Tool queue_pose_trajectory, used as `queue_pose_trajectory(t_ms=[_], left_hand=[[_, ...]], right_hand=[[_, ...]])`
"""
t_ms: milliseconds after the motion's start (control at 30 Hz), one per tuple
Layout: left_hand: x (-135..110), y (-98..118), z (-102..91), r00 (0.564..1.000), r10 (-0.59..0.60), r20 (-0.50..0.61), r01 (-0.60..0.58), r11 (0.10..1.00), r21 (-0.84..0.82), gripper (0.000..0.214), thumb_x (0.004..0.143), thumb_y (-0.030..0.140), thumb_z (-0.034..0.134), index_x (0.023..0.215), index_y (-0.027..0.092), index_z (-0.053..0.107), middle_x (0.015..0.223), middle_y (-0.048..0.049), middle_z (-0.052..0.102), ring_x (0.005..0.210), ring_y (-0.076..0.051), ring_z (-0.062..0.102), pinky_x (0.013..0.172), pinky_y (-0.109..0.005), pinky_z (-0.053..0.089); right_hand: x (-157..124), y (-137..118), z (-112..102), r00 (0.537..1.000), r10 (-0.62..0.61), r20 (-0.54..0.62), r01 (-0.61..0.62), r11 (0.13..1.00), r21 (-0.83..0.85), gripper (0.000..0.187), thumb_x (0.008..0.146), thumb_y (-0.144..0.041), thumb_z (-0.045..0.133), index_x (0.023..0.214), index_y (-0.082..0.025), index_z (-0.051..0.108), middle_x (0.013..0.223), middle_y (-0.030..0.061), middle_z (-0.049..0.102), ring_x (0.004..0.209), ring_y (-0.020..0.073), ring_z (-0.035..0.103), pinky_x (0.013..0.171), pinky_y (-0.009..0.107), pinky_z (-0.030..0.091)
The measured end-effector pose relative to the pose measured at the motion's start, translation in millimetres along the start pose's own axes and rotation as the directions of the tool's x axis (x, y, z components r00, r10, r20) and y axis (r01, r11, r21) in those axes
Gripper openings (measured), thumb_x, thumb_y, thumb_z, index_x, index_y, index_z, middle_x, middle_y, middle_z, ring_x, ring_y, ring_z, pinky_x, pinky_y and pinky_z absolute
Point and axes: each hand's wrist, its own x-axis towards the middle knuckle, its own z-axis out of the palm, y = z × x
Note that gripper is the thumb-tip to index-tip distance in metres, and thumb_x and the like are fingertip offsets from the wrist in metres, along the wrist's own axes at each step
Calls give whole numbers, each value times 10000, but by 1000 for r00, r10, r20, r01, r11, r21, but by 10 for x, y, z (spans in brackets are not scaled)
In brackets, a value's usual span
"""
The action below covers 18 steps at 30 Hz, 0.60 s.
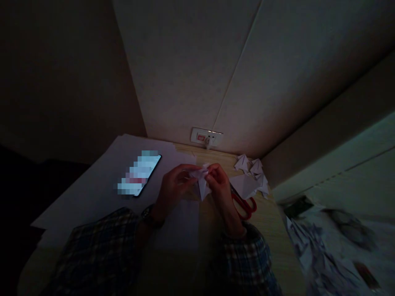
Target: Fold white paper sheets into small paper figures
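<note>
A small folded white paper piece [202, 186] with a point facing down is held between both hands above the table. My left hand [175, 185] pinches its left side, thumb and fingers closed on the paper. On the other side my right hand [219, 185] grips the upper right part between thumb and fingertips. Close to the right wrist lie scissors [244, 207] with red handles, their blades partly under a sheet of paper [245, 186]. Several folded paper figures [242, 163] sit at the table's back right corner.
Large white sheets [108, 172] cover the table's left side, with a lit phone [140, 176] lying on them. A wall socket [206, 137] with a plug is behind the table [271, 234]. To the right, lower down, lies a heap of paper strips [321, 259].
</note>
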Motion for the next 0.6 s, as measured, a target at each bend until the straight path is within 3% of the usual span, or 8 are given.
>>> queue_pose_trajectory(t_ms=[200,367,600], left_hand=[[-2,36,-34,997,56,48,-60,995,82,185,766,267,740,939,208,768,985,-48,797,842,-189,728,709,-254,593],[10,15,-51,993,54,101,-60,996,59,217,755,271,756,961,204,765,1011,-61,795,830,-193,728,698,-254,597],[19,17,-63,996,40,78,-45,997,63,224,727,309,784,928,209,772,980,-55,801,827,-217,740,700,-270,597]], right_hand=[[2,-66,23,1000,-4,19,5,999,-34,274,756,-357,737,751,-239,490,706,-57,496,635,128,457,597,254,392],[-2,-104,24,999,-36,11,37,992,-118,277,777,-376,704,744,-245,463,699,-55,466,646,138,453,600,267,416],[-10,-89,39,992,-127,-4,122,962,-246,257,807,-355,670,721,-250,451,712,-51,478,690,153,473,689,294,459]])
